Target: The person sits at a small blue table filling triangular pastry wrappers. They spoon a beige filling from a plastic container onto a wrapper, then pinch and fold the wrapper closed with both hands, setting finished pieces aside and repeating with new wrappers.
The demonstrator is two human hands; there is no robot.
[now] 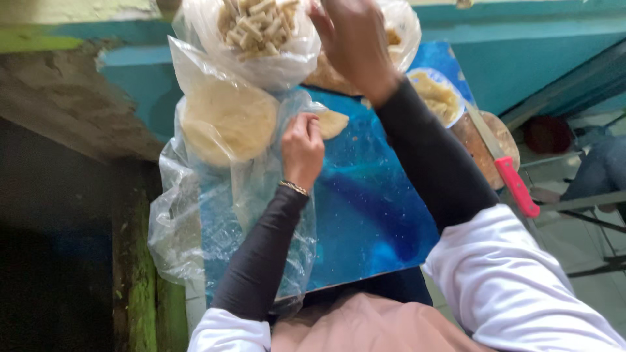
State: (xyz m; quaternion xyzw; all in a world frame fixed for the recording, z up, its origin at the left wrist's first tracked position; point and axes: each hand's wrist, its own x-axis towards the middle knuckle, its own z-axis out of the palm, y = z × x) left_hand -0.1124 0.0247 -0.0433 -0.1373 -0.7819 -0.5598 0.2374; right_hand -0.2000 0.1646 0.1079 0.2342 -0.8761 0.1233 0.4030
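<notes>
A glossy blue tabletop (365, 215) is shown from above, set against a turquoise painted wall (521, 58) with a rough, moss-stained concrete ledge (72, 111) at the left. The left hand (302, 148), sleeved in black with a thin gold bracelet (293, 188) at the wrist, is closed in a pinch on a thin, pale yellow round wafer (331, 123), which is held just above the tabletop beside a large clear plastic bag (215, 215). A stack of similar pale round wafers (228, 120) is seen inside that bag. The right hand (352, 39) is raised at the top edge of the view, touching a knotted clear bag (398, 32); whether its fingers are closed cannot be told. A second clear bag of short beige stick-shaped snacks (257, 29) lies just beside it. Further right, a blue-rimmed plate of pale food (435, 96) and a long knife with a red handle (508, 173) are seen, well apart from both hands.
</notes>
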